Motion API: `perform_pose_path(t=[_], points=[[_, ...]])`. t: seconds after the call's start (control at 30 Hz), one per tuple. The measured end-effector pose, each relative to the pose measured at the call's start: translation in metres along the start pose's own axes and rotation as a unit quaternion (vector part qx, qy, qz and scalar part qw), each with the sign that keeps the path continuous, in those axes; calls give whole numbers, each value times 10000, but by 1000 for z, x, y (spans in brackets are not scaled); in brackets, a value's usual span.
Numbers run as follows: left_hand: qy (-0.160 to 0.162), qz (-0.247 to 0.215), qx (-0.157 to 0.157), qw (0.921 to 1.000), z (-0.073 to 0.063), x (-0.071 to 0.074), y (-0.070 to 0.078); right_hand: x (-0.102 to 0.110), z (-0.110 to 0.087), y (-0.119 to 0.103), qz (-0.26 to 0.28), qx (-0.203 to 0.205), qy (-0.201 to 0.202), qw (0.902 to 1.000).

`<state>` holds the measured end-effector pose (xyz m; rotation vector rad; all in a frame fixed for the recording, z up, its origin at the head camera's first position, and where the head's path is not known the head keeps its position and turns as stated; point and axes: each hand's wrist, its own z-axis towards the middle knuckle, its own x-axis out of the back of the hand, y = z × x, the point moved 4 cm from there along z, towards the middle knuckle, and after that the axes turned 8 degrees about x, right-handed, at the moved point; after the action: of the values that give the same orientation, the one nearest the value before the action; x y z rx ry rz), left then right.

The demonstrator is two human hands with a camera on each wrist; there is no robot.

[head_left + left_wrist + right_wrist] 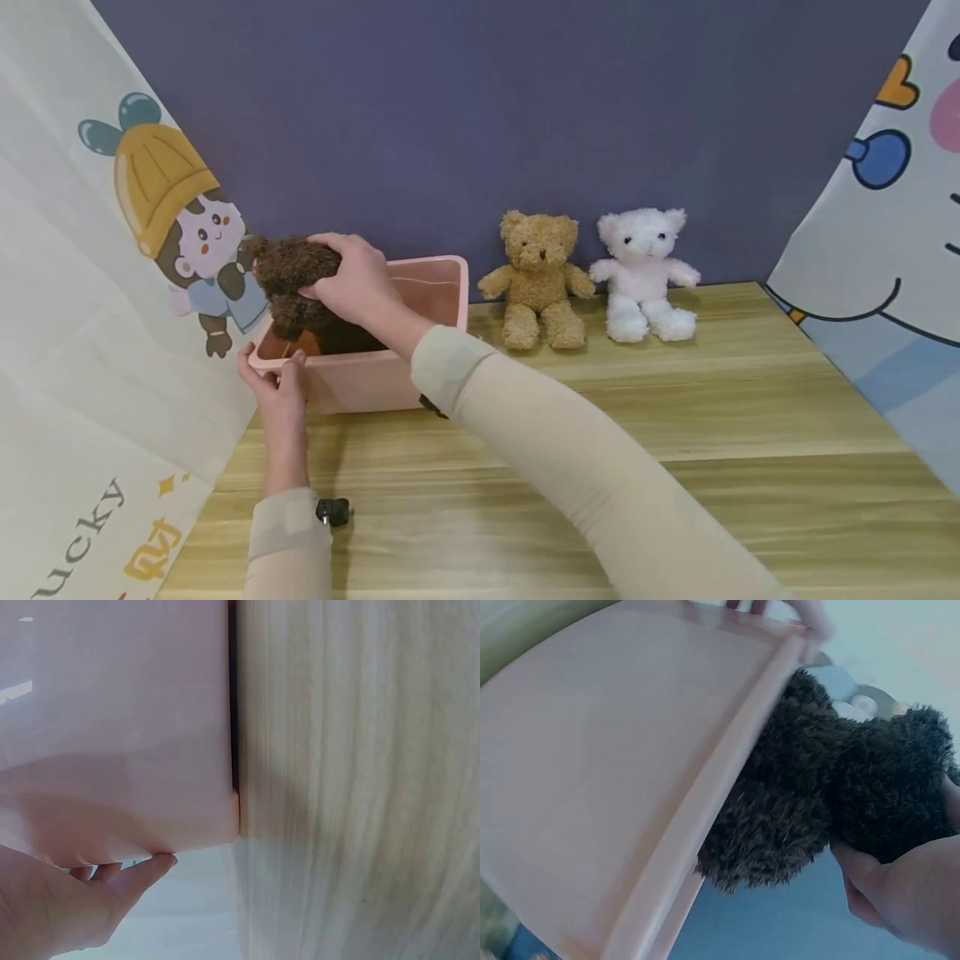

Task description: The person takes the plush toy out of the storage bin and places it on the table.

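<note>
My right hand (358, 279) grips a dark brown teddy bear (294, 265) by its head, over the left end of a pink plastic bin (375, 385). In the right wrist view the bear's fluffy body (772, 795) hangs past the bin's rim (697, 802), and part of it is hidden behind that rim. At the bin's near left corner, my left hand (281, 400) holds the rim between thumb and fingers. The left wrist view shows fingers (139, 881) against the bin's corner. Most of the bin's inside is covered by my right hand and the bear.
Right of the bin, a tan teddy bear (542, 279) and a white teddy bear (645, 275) sit against the dark blue back wall (525, 108). All stand on a wood-grain table (675, 417). Printed cartoon sheets (90, 333) line both sides.
</note>
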<state>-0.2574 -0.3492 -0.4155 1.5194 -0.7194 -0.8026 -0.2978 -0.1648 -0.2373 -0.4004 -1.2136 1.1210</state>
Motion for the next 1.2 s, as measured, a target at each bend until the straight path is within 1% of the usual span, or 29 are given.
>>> perform_pose_path(t=[0.13, 0.2, 0.27, 0.33, 0.43, 0.57, 0.67, 0.77, 0.87, 0.9, 1.0, 1.07, 1.1, 1.13, 1.2], points=[[65, -18, 3, 10000, -1, 0, 0, 17, -6, 6, 455, -61, 495, 9977], [67, -18, 40, 10000, -2, -1, -1, 26, -12, 10, 732, -56, 760, 9944], [62, -32, 68, 10000, -1, 0, -1, 35, -20, 12, 1094, 3, 993, 9890], [55, -16, 87, 9999, -1, 1, -1, 44, -30, 14, 1481, 98, 1193, 9817], [72, -15, 125, 9999, 0, 2, -2, 58, -46, 19, 1863, 333, 1519, 9701], [82, -29, 114, 9999, 0, 2, 0, 75, -73, 28, 2272, 754, 2144, 9470], [15, -4, 131, 9999, 0, 0, 2, 89, -95, 37, 2704, 1070, 2631, 9199], [-45, -13, 139, 9999, 0, -2, 2, 105, -117, 46, 3006, 1324, 3054, 8938], [-9, -24, 59, 10000, 1, -4, 3, 123, -133, 51, 3413, 1542, 3405, 8624], [16, -22, 41, 10000, 1, -4, 3, 130, -136, 52, 3613, 1648, 3513, 8479], [36, -2, 35, 10000, 2, -4, 3, 154, -143, 53, 4340, 1895, 3721, 7983], [28, 16, 76, 10000, 2, -3, 2, 171, -148, 53, 4698, 2080, 3814, 7685], [24, 4, 88, 10000, 2, -3, 2, 179, -150, 53, 4792, 2155, 3853, 7586], [25, -4, 82, 10000, 2, -3, 2, 187, -153, 53, 4851, 2202, 3869, 7527], [30, -33, 40, 10000, 3, -2, 3, 199, -162, 54, 4826, 2276, 3887, 7511]])
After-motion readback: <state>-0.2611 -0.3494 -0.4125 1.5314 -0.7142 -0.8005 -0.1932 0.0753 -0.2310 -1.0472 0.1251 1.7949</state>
